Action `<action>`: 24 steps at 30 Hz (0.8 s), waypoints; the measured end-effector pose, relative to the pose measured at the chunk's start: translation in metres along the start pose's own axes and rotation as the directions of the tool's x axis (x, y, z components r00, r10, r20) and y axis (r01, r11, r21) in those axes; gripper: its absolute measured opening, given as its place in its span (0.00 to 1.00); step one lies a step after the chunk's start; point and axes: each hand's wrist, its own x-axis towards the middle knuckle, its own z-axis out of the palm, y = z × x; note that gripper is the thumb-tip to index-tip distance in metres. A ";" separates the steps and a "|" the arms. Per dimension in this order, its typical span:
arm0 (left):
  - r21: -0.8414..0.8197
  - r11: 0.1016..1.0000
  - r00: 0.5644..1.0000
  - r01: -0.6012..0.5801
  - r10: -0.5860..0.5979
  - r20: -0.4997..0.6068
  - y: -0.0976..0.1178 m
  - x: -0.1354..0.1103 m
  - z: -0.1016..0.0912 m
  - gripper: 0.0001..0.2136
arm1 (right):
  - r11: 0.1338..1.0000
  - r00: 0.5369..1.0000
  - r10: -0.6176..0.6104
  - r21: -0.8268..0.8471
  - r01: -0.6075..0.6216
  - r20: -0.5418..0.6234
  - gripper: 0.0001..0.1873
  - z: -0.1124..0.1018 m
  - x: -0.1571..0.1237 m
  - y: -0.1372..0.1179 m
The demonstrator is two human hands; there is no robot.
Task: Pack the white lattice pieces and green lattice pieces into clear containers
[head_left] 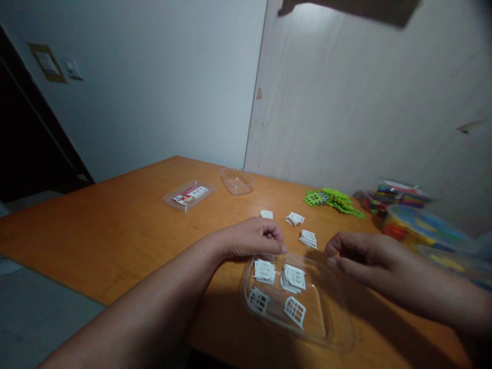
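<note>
My left hand [257,237] is bent at the far rim of a clear plastic lid or shallow tray [341,328]. Its fingers are curled together, and whatever they may grip is hidden. To the right of the tray, my right hand [363,253] hovers with curled fingers, thumb near the index finger, and nothing visible in them. Inside the tray lie a left stack of white lattice window pieces [264,271], a right stack [294,278] and two single arched window pieces [258,301], [295,310]. Beyond it sit small white piles [308,238], [295,219], [266,214], the last partly behind my left hand.
An empty clear container [237,182] and a labelled clear lid [189,196] stand farther back on the orange table [126,220]. Green interlocking pieces [333,200] lie at back right. Round tubs [423,225] and a packed box [400,195] crowd the right side. A wall [172,92] rises behind.
</note>
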 end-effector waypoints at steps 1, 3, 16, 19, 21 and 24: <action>0.017 1.000 1.000 0.012 -0.012 0.011 -0.001 0.000 -0.001 0.10 | 1.000 0.999 0.002 0.000 -0.002 -0.049 0.11 -0.002 0.004 0.008; 0.043 0.999 0.999 0.027 -0.027 0.020 -0.002 0.000 -0.002 0.08 | 1.000 0.993 0.024 0.006 -0.023 -0.114 0.08 -0.003 0.013 0.022; 0.040 0.999 0.996 -0.008 0.012 -0.089 -0.001 0.003 -0.004 0.07 | 0.995 0.988 0.092 -0.026 -0.096 -0.122 0.15 0.009 0.061 0.047; 0.019 1.000 0.995 -0.018 0.020 -0.096 -0.001 0.003 -0.005 0.08 | 0.996 0.993 0.083 0.052 -0.079 -0.083 0.15 0.013 0.065 0.053; 0.010 1.000 0.996 -0.017 0.018 -0.091 -0.001 0.004 -0.005 0.08 | 0.993 0.994 0.086 0.084 -0.080 -0.073 0.14 0.017 0.066 0.058; 0.006 1.000 0.996 -0.015 0.016 -0.090 -0.002 0.004 -0.005 0.09 | 0.990 0.992 0.108 0.093 -0.102 -0.065 0.13 0.022 0.069 0.064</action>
